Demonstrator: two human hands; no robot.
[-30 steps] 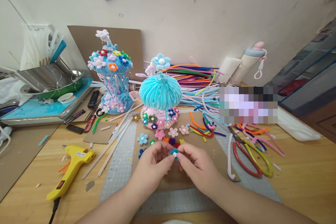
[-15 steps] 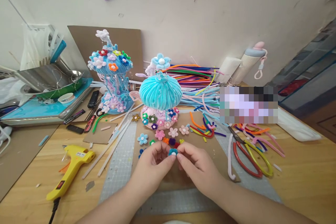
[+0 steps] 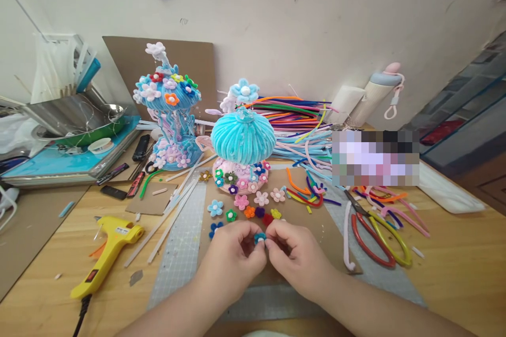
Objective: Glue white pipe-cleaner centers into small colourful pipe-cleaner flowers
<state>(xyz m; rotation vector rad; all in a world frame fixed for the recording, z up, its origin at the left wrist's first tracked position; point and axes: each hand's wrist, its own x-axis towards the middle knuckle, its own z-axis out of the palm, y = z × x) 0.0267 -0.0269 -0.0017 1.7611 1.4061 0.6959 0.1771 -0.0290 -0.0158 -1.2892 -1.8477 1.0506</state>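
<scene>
My left hand [image 3: 233, 260] and my right hand [image 3: 294, 255] meet over a brown cardboard sheet [image 3: 304, 216], fingers pinched together on a small blue pipe-cleaner flower [image 3: 260, 237]. Just beyond the fingertips lie several loose little flowers [image 3: 249, 211] in pink, green, orange, purple, red and yellow. Behind them stands a turquoise domed pipe-cleaner model [image 3: 242, 142] on a pink flowered base. A taller blue flower-covered model [image 3: 169, 110] stands to its left.
A yellow glue gun [image 3: 106, 253] lies at the left on the wooden table, glue sticks [image 3: 169, 221] beside it. Red and yellow scissors [image 3: 375, 231] lie at the right. A pile of coloured pipe cleaners [image 3: 292, 116] fills the back. A grey cutting mat [image 3: 177, 253] lies under the cardboard.
Both hands have drawn slightly nearer to me and lower, the fingers curling tighter round the small blue flower. More of the loose flowers behind them now show.
</scene>
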